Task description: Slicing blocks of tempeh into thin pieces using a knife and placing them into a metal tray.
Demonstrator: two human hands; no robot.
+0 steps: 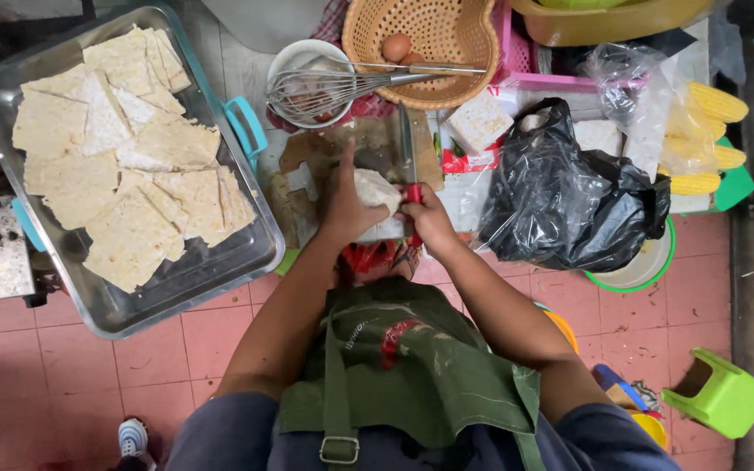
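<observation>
This is a simple, floor-level cooking area, likely a home or street-food kitchen. A metal tray [246,253] of flat cut slices, a wire whisk [325,92] in a white bowl [294,57], eggs [396,46] in a woven basket [473,52], bagged corn cobs [716,103] and a cutting board [373,139] crowd a pink tiled floor [176,340].

The person wears a dark green apron [412,366] with a webbing strap and metal buckle [339,449] down its middle. Beneath it are dark blue short sleeves [220,432]; the forearms are bare.
</observation>
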